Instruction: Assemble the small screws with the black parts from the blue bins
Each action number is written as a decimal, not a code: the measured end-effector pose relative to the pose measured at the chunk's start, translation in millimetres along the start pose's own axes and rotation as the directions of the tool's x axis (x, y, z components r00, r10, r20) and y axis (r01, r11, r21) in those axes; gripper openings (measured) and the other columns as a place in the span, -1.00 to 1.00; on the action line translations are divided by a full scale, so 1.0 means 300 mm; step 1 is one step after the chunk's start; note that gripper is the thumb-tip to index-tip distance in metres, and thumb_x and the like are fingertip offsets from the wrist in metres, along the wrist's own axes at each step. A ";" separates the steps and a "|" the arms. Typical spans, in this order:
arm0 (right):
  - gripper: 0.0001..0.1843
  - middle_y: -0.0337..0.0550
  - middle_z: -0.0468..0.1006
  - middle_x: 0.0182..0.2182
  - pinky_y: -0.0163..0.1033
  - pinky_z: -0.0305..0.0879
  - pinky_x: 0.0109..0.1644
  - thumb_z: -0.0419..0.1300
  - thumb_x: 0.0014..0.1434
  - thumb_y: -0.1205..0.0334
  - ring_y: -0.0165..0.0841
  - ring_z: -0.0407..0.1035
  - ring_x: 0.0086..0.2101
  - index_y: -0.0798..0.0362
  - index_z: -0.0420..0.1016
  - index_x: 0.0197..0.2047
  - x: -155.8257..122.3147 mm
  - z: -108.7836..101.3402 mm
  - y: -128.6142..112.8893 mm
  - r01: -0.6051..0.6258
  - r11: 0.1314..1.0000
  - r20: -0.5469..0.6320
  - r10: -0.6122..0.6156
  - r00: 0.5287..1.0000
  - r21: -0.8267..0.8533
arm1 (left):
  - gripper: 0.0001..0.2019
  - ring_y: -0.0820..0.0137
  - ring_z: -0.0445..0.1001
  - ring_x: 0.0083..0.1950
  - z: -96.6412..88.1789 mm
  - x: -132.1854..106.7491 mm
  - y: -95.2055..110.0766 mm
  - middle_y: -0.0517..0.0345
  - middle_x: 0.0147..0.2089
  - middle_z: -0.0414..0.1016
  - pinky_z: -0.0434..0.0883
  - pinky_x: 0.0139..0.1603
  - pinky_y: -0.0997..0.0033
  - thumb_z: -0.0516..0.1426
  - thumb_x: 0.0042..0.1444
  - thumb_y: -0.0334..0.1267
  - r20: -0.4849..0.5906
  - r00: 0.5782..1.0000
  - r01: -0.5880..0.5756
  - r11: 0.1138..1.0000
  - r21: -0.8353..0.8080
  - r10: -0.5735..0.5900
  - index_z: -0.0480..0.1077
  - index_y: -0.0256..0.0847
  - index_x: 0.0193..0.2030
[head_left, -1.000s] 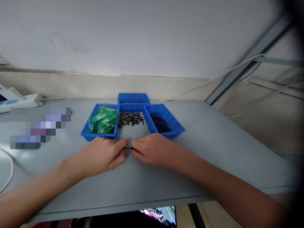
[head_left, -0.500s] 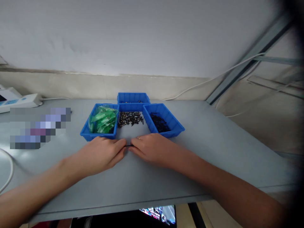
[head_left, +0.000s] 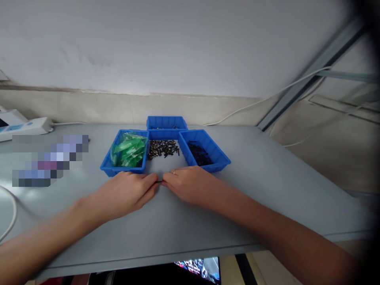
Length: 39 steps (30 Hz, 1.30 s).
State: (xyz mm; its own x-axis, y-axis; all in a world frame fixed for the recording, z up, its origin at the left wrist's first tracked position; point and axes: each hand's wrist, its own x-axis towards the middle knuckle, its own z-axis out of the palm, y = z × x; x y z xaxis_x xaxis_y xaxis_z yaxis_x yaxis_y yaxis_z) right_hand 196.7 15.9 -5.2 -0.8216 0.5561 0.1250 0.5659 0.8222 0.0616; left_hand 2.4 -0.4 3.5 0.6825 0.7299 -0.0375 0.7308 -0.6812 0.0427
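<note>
Just in front of the bins, my left hand (head_left: 130, 194) and my right hand (head_left: 190, 185) meet almost fingertip to fingertip. Both are closed in a pinch on a thin dark rod-like piece (head_left: 159, 181), one hand at each end. Only a short stretch of it shows in the gap, so its exact kind is hidden. Beyond the hands lies a loose pile of small dark and brass-coloured screw-like parts (head_left: 163, 148) on the grey table (head_left: 178, 233). A ring is on a finger of my right hand.
The left blue bin (head_left: 108, 170) holds green plastic packets (head_left: 129, 148). In the right blue bin (head_left: 218, 152) lie small black pieces (head_left: 199, 153). A back blue bin (head_left: 166, 122) has small bits. A white power strip (head_left: 26, 128) and a blurred-out object (head_left: 53, 160) are left. A lit screen (head_left: 202, 269) shows below.
My right hand has shifted very slightly left towards my left hand, narrowing the gap where the dark piece shows. The bins and the pile have stayed put.
</note>
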 end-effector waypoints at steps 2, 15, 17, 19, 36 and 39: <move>-0.84 -0.20 0.42 -0.49 -0.30 0.04 -0.45 -0.08 0.19 0.36 -0.43 0.26 -0.49 0.09 0.28 -0.37 0.002 0.001 -0.002 0.006 1.000 -0.013 -0.006 1.000 0.001 | -0.74 0.36 0.41 -0.48 0.000 0.001 0.001 0.22 -0.51 0.36 0.19 -0.52 0.40 -0.20 0.24 -0.21 0.016 1.000 0.005 1.000 0.017 -0.005 0.21 -0.20 -0.35; -0.82 -0.11 0.40 -0.37 -0.24 0.13 -0.33 -0.07 0.18 0.33 -0.34 0.23 -0.34 0.13 0.33 -0.30 0.006 -0.021 -0.010 0.164 0.984 -0.013 -0.165 0.986 -0.073 | -0.73 0.33 0.42 -0.50 -0.003 0.001 -0.001 0.12 -0.51 0.39 0.23 -0.53 0.41 -0.23 0.24 -0.25 0.068 0.996 0.050 0.998 0.047 -0.053 0.21 -0.24 -0.33; -0.83 -0.12 0.39 -0.37 -0.24 0.13 -0.32 -0.06 0.17 0.34 -0.35 0.23 -0.35 0.13 0.34 -0.30 0.006 -0.020 -0.010 0.184 0.979 -0.011 -0.186 0.983 -0.082 | -0.73 0.34 0.41 -0.51 -0.003 0.003 -0.002 0.13 -0.51 0.39 0.23 -0.53 0.42 -0.22 0.24 -0.25 0.066 0.997 0.048 0.998 0.042 -0.050 0.21 -0.24 -0.33; -0.84 -0.13 0.39 -0.38 -0.23 0.14 -0.31 -0.05 0.16 0.35 -0.35 0.22 -0.36 0.13 0.34 -0.31 0.005 -0.018 -0.010 0.197 0.976 -0.009 -0.198 0.980 -0.089 | -0.73 0.36 0.41 -0.52 -0.001 0.004 -0.004 0.14 -0.52 0.38 0.23 -0.54 0.43 -0.23 0.24 -0.25 0.060 0.997 0.052 0.998 0.040 -0.054 0.21 -0.24 -0.33; -0.65 0.01 0.40 -0.16 -0.13 0.21 -0.17 -0.04 0.11 0.46 -0.26 0.24 -0.19 0.20 0.26 0.00 0.011 -0.014 0.004 0.098 0.992 -0.073 -0.104 0.992 -0.081 | -0.71 0.35 0.44 -0.51 0.010 -0.007 -0.012 0.11 -0.54 0.39 0.22 -0.55 0.45 -0.17 0.20 -0.18 0.029 0.996 0.088 0.995 0.036 -0.089 0.30 -0.25 -0.33; -0.54 0.08 0.29 0.01 -0.08 0.19 -0.07 -0.08 0.12 0.45 -0.21 0.18 -0.06 0.23 0.13 0.12 0.013 -0.002 0.003 0.057 0.993 -0.132 -0.071 0.989 -0.101 | -0.70 0.33 0.45 -0.49 0.007 -0.010 -0.013 0.10 -0.52 0.41 0.25 -0.53 0.44 -0.17 0.21 -0.19 0.028 0.996 0.085 0.996 0.029 -0.086 0.30 -0.25 -0.32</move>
State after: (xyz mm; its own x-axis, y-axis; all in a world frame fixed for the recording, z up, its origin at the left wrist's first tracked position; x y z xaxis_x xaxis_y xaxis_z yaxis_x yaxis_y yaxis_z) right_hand 194.2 18.8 -4.1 -0.8432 0.4758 0.2503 0.5219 0.8363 0.1681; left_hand -2.5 -0.1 1.3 0.6172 0.7837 -0.0694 0.7860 -0.6181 0.0107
